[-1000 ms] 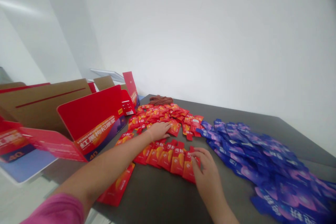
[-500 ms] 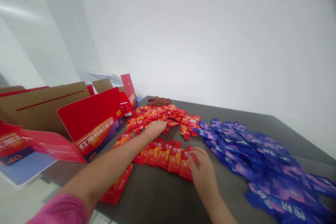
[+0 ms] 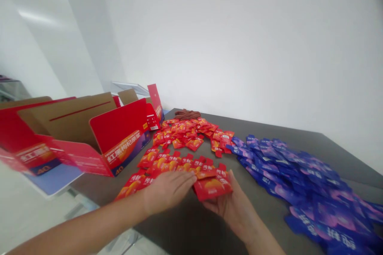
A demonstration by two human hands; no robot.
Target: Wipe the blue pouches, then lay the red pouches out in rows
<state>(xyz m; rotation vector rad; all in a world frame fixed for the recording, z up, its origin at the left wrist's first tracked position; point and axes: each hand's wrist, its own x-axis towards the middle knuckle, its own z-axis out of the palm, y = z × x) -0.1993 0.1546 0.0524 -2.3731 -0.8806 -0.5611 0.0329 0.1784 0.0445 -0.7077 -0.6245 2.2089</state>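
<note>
Several red sachets [image 3: 185,133] lie spread over the dark table [image 3: 314,139]. A nearer row of red sachets [image 3: 167,163] runs in front of them. My right hand [image 3: 230,203] is palm up under a small stack of red sachets [image 3: 213,185] and holds it. My left hand [image 3: 169,189] lies flat with fingers stretched out, its fingertips touching the left end of that stack and the near row.
A big spread of blue sachets [image 3: 299,175] covers the right of the table. An open red cardboard box [image 3: 118,133] with brown flaps stands at the left. A brown bundle [image 3: 187,114] lies at the table's far edge, against a white wall.
My left hand came back from the far pile to the near row. My right hand turned palm up and gathered the row's right end into a stack. The camera shifted left.
</note>
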